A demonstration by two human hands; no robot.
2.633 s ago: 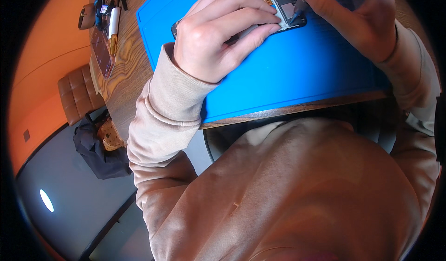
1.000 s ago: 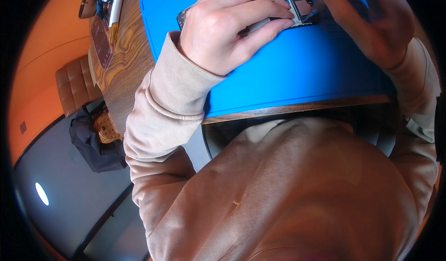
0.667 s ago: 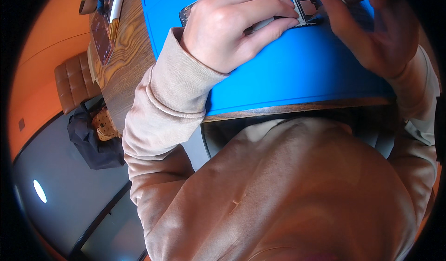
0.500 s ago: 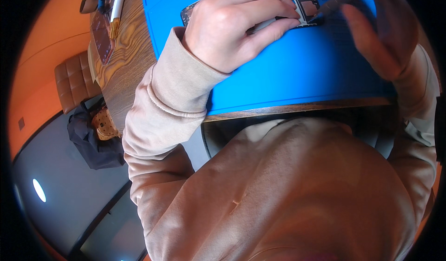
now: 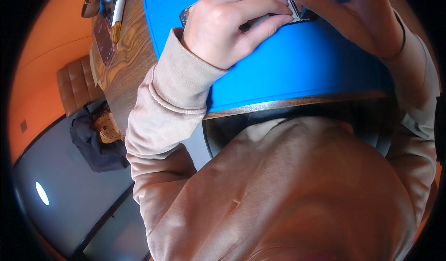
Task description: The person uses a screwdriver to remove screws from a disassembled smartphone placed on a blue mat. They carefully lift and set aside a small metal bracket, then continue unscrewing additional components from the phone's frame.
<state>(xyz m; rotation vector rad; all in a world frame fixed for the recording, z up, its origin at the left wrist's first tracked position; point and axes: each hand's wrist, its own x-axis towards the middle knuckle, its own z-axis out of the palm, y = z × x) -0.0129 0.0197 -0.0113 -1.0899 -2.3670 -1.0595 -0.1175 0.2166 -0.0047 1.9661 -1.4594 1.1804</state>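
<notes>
An opened phone [image 5: 302, 16], its dark frame and bright metal inner parts bared, lies on a blue work mat [image 5: 278, 80]. My left hand [image 5: 232, 24] is closed over it, thumb along the near edge and fingers bent across the top, gripping it against the mat. The phone's left corner peeks out beyond my knuckles. My right hand [image 5: 357, 22] arches over the phone's right end, thumb reaching to my left fingertips. Its other fingers are partly cut off by the upper edge, so what it holds is hidden.
A wooden table [image 5: 132, 42] carries the mat. Toward its left edge are a dark reddish phone [image 5: 105, 42], a white-handled brush [image 5: 118, 17] and several dark items. A brown padded seat [image 5: 80, 84] and a dark bag [image 5: 97, 145] are beyond that edge.
My right hand has swung left and inward over the phone. The dark pen-like tool that showed in it no longer shows clearly. My left hand has barely moved.
</notes>
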